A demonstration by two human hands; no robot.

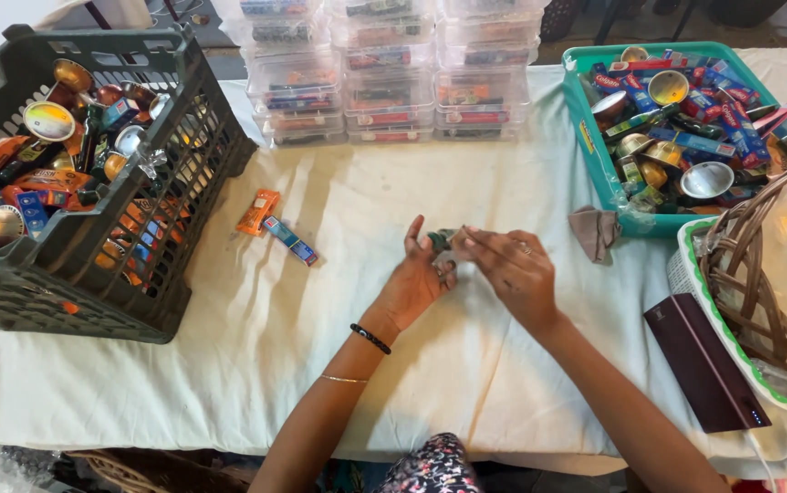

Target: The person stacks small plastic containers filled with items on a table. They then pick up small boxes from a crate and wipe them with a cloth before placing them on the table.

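My left hand (416,278) and right hand (512,269) meet mid-table over white cloth (338,347). Fingertips of both pinch small dark item (441,240) between them; item mostly hidden, kind unclear. Left palm half open, one finger raised. Orange packet (257,212) and blue packet (290,240) lie left, well apart. Dark crate (151,274) far left. Teal bin (594,155) right. Clear boxes (389,82) stacked far.
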